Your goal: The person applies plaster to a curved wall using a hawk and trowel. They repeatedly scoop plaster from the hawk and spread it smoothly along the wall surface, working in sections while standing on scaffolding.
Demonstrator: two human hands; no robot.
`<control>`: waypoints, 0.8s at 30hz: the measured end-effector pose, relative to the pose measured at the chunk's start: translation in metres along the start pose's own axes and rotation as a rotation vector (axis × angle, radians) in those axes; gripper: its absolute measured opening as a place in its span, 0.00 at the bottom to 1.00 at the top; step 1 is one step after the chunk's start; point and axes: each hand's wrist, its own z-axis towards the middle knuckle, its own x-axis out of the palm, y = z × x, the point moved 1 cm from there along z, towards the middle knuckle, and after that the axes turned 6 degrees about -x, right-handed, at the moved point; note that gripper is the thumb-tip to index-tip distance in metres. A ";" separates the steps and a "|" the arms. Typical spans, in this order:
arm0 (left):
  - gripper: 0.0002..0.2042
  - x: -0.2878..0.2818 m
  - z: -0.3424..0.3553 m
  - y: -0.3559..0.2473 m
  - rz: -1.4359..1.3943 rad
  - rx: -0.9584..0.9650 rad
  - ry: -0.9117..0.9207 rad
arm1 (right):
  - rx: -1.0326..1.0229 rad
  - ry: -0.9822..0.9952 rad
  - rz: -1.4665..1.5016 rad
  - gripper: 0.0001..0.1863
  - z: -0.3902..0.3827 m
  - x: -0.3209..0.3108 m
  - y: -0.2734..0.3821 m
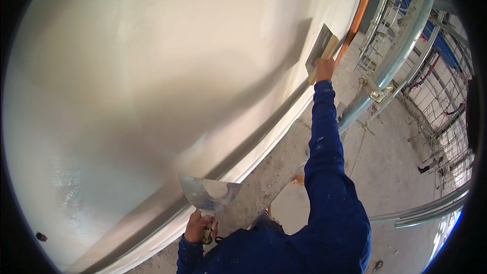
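Far out to the right, my right hand (325, 69) is closed round the pale handle of a flat plastering trowel (317, 49). Its grey steel blade lies against or very near the right part of a large off-white wall (203, 35); which of the two I cannot tell. Low in front of me, my left hand (195, 227) grips a wide putty knife (200, 193) by its handle, blade upward. A patch of pale plaster (217, 188) sits on that blade. Parts of the wall beside the knife look smooth and damp.
An orange pipe (357, 15) runs along the wall's right edge. Thick metal scaffold tubes (390, 66) with a clamp (378, 94) stand right of my arm. Beyond them is more scaffolding. A small dark hole (41, 236) marks the lower-left wall. The concrete floor (390, 172) is stained.
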 end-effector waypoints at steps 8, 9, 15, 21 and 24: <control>0.18 -0.002 0.011 0.001 -0.033 0.011 0.032 | -0.079 -0.077 -0.208 0.23 0.070 0.025 -0.022; 0.18 -0.004 0.012 0.002 -0.039 0.007 0.041 | -0.086 -0.076 -0.215 0.23 0.068 0.029 -0.016; 0.18 0.005 0.016 -0.003 -0.020 0.018 -0.012 | -0.078 -0.076 -0.252 0.23 0.077 0.034 -0.010; 0.18 0.006 0.015 -0.003 -0.036 0.020 0.010 | -0.084 -0.043 -0.156 0.25 0.075 0.040 -0.018; 0.18 -0.002 0.013 0.002 -0.038 0.016 0.054 | -0.040 -0.032 -0.107 0.25 0.049 0.046 0.010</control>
